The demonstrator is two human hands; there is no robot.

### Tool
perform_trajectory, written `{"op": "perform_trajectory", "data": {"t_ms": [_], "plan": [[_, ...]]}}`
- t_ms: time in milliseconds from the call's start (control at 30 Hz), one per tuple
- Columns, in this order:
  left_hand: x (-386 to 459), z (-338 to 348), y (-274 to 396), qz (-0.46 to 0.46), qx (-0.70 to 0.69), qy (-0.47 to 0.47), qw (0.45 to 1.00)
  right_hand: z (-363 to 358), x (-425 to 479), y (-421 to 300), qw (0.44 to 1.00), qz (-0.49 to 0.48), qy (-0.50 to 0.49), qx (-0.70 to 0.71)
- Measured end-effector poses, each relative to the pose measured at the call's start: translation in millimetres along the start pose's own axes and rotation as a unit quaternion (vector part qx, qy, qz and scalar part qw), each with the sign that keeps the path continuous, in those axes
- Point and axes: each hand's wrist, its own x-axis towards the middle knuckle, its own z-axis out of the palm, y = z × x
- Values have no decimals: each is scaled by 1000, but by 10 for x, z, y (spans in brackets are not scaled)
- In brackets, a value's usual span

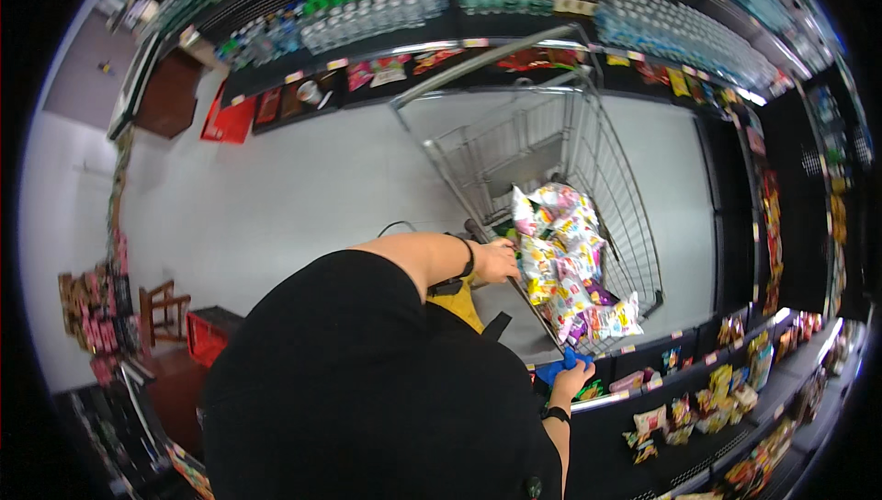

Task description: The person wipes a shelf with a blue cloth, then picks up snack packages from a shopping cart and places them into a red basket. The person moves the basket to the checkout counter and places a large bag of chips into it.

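A metal shopping cart [637, 224] stands in front of me, angled across the aisle. Inside it lies a heap of white, colourfully printed snack bags [568, 228], with some purple ones among them near the right end. My left hand [497, 261], with a black band on the wrist, has its fingers curled over the cart's near side rail, close beside the bags. Held in my right hand [574, 377] is a blue cloth [561, 367], just outside the cart's corner and above the edge of a low shelf. That wrist also wears a black band.
Shelves of bottled drinks [372, 7] run along the far side. Black snack shelves [620, 424] flank my right. A red crate [207, 338], a wooden stool [164, 310] and stacked pink-and-brown packages [96, 314] stand behind me. Another red crate [227, 117] sits near the drinks.
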Motion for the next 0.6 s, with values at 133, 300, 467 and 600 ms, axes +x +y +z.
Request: {"op": "perform_trajectory", "data": {"t_ms": [133, 300, 467, 600], "plan": [[22, -38, -33, -26, 14, -39, 999, 44, 1, -4, 999, -28, 4, -23], [43, -105, 10, -47, 13, -17, 999, 61, 81, 81, 997, -53, -32, -35], [-69, -233, 201, -135, -19, 36, 990, 74, 139, 180, 995, -82, -32, -56], [-667, -251, 285, -143, -125, 246, 951, 126, 11, 260, 990, -135, 37, -34]]}}
